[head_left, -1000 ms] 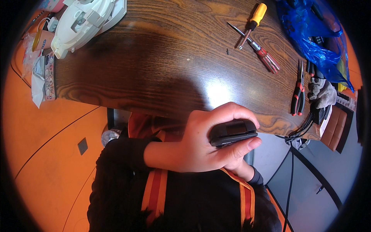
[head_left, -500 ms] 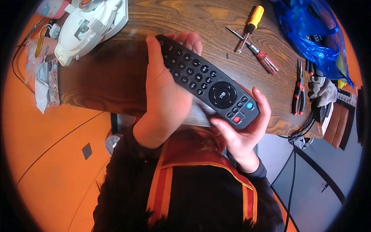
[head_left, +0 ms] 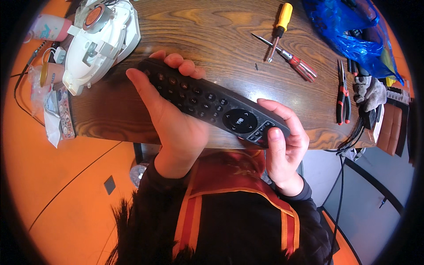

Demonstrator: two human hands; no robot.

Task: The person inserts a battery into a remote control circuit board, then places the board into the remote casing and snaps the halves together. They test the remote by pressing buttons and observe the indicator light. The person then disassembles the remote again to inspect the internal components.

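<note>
A black remote control (head_left: 205, 102) with round buttons and a large round pad slants across the space between my hands, just above the table's front edge. My left hand (head_left: 176, 119) is wrapped around its far-left end, the thumb along the near side and the fingertips curled over the far side. At the other end my right hand (head_left: 287, 148) grips it, with the thumb pressed on the button face and the fingers behind the far edge. That thumb hides some of the end buttons. The back of the remote cannot be seen.
Beyond the remote on the wooden table (head_left: 190, 33) lie a yellow-handled screwdriver (head_left: 282, 22) and a red-handled one (head_left: 302, 68). Red-black pliers (head_left: 342, 99), a grey glove (head_left: 370, 95) and a blue plastic bag (head_left: 349, 39) are at right. White plastic housing (head_left: 101, 48) stands at left.
The remote's face has tilted and its left end has moved leftward and nearer, along with my left hand. My right thumb has moved from the edge onto the buttons.
</note>
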